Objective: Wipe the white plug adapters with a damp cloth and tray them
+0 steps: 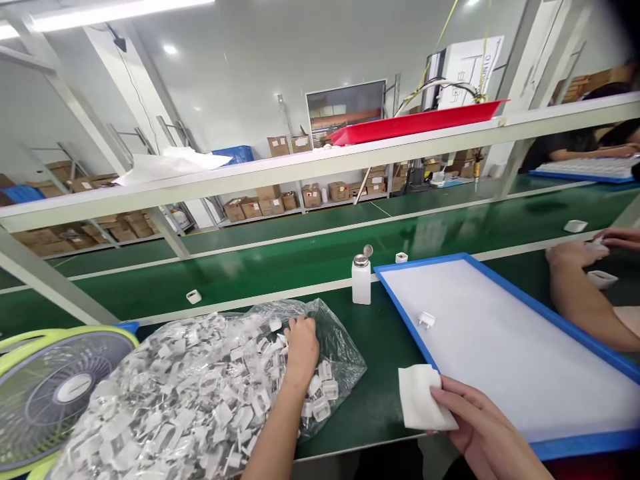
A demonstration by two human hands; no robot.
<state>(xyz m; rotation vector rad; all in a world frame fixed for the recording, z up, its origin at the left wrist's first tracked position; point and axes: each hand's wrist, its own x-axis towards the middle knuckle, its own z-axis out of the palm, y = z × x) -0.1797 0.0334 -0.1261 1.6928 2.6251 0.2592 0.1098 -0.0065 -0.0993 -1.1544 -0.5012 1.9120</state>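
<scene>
My left hand (303, 343) reaches into a clear plastic bag (345, 353) heaped with small white plastic housings (220, 413). Its fingers curl down among the parts, and whatever they grip is hidden. In my right hand (473, 417), near the table's front edge, a folded white cloth (423, 398) is pinched between thumb and fingers. Just beyond that hand lies a blue-rimmed tray (520, 293) with a white surface. A single white plug adapter (427, 321), its pins showing, rests near the tray's left side.
A white pump bottle (361, 283) with its metal lid raised stands between bag and tray. A green-rimmed fan (70, 393) is at the left. White pieces (194, 296) sit on the green belt (280, 257). A co-worker's hands (575, 257) work at the right. An overhead shelf holds a red tray (420, 123).
</scene>
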